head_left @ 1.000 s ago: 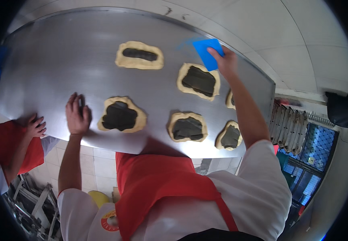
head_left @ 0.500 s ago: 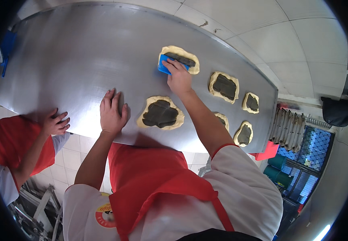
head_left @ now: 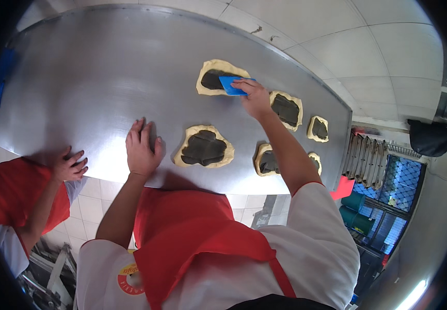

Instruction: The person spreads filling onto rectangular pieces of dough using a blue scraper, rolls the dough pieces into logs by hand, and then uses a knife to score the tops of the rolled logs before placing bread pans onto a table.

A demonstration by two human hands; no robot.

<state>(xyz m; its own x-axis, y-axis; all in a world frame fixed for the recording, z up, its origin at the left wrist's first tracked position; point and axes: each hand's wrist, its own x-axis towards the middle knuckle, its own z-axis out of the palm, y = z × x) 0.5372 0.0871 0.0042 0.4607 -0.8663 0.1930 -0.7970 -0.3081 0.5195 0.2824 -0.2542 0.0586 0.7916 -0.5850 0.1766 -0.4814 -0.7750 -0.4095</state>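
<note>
The fingers point(head_left: 244, 85) of the right hand point(head_left: 254, 97) were clenched on a blue scraper point(head_left: 230, 84), its blade lying on the dark filling of the far dough piece point(head_left: 218, 77). The fingers point(head_left: 142, 135) of the left hand point(head_left: 142, 150) were released and spread flat on the steel table point(head_left: 89, 77), holding nothing, just left of the near dough piece point(head_left: 203, 146).

The step in hand appeared to be spreading the filling over the far piece with the scraper. The next move would likely call for a flat blade and light, even pressure, so that the filling stayed inside the pale rim.

Four more filled pieces lay to the right: one point(head_left: 286, 109) just beside the right hand, one point(head_left: 318, 128) farther right, two point(head_left: 268, 160) point(head_left: 315, 161) near the table edge. At the left edge, another person's hand point(head_left: 70, 165) rested on the table.
</note>
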